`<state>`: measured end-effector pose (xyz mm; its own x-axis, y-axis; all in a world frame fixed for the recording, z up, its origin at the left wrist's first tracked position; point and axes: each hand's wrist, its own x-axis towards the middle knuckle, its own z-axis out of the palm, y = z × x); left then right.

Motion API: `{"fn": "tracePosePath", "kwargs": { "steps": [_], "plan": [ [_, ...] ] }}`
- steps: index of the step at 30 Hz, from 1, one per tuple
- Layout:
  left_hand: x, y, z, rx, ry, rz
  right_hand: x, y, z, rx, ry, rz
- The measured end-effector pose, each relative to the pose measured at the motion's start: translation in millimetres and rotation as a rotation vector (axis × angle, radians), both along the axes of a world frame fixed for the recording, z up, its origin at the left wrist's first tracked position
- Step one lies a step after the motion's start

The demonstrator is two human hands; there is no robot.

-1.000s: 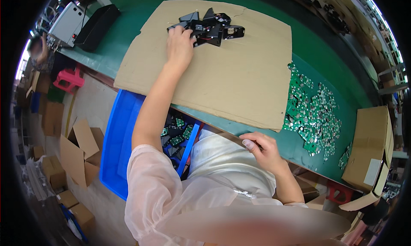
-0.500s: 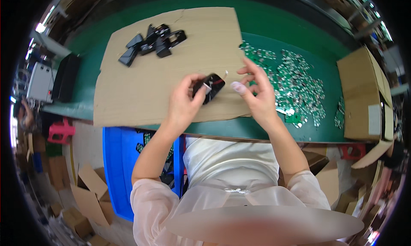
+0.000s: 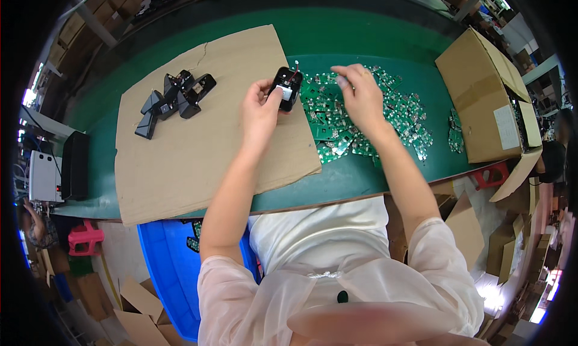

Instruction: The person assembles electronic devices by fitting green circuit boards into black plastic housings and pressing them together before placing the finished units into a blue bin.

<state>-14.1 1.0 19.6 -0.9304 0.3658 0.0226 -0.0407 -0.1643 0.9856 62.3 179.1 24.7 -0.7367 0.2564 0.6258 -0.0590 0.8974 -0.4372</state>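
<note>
My left hand (image 3: pixel 261 110) is closed round a black plastic casing (image 3: pixel 291 77), its open side facing up. A silver battery (image 3: pixel 288 93) lies inside under my thumb, and a thin red wire with a small white plug (image 3: pixel 297 63) rises from the casing's far edge. My right hand (image 3: pixel 362 96) hovers over the far part of a spread of small green circuit boards (image 3: pixel 328 114). Its index finger and thumb are apart, with nothing visible between them; the other fingers are partly hidden. Several more black casings (image 3: pixel 188 108) lie in a heap on the cardboard sheet (image 3: pixel 223 159) at the left.
A cardboard box (image 3: pixel 472 99) with lowered flaps stands at the table's right end. On the left are a black block (image 3: pixel 75 165) and a white machine (image 3: pixel 45 174). Below the table's front edge sits a blue bin (image 3: pixel 158 249) with boards inside. A person (image 3: pixel 37 222) is at the far left.
My left hand has carried the casing away from me, toward the cardboard's right edge. My right hand has moved from beside the casing to over the boards. The whole view has turned somewhat.
</note>
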Motion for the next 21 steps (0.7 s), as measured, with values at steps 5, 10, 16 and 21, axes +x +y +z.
{"fn": "tracePosePath", "kwargs": {
  "steps": [5, 10, 16, 21],
  "plan": [
    [9.0, -1.0, -9.5, 0.019, -0.100, -0.088, -26.5, 46.8, -24.1, 0.178, -0.292, -0.037],
    [9.1, -13.4, -9.1, 0.019, -0.168, -0.142, -33.1, 45.2, -15.6, 0.140, -0.530, 0.002],
    [10.7, -7.9, -12.6, 0.003, -0.189, -0.147, -25.6, 51.7, -17.7, -0.473, -0.318, 0.086],
    [12.3, -7.9, -14.5, -0.036, -0.130, -0.053, 8.1, -8.0, 24.0, -0.931, -0.051, 0.228]
  ]
}}
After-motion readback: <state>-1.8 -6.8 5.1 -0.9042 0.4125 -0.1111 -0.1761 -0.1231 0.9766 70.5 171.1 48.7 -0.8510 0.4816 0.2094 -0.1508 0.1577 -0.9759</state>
